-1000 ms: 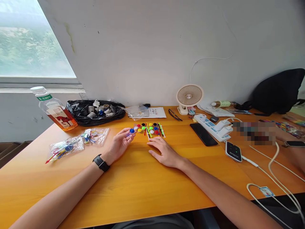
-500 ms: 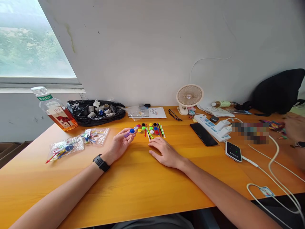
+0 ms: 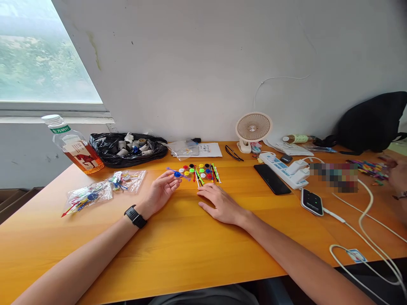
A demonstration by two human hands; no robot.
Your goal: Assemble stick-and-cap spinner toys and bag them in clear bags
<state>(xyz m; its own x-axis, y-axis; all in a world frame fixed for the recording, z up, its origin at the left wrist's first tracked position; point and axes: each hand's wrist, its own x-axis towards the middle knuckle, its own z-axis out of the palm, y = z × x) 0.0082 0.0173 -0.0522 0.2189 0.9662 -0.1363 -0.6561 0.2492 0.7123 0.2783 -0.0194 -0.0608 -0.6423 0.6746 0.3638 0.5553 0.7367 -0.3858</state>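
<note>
My left hand (image 3: 161, 191), with a black watch on its wrist, pinches a small purple stick with a blue disc (image 3: 177, 174) on it, just left of a cluster of coloured discs (image 3: 196, 170) and thin coloured sticks (image 3: 215, 173) on the wooden table (image 3: 190, 250). My right hand (image 3: 219, 202) lies flat on the table right below that cluster, fingers stretched out and holding nothing.
Two clear bags of coloured parts (image 3: 104, 188) lie at the left, near a tea bottle (image 3: 73, 146) and a black bag of spools (image 3: 127, 149). A fan (image 3: 253, 129), phone (image 3: 271, 178), power strip (image 3: 282, 168) and cables (image 3: 365, 228) sit right. Another person's hand (image 3: 399, 176) works at the far right.
The stick with the blue disc in my left hand has turned, so it lies more level. My right hand stays put. The other person's hand has drawn away toward the right edge.
</note>
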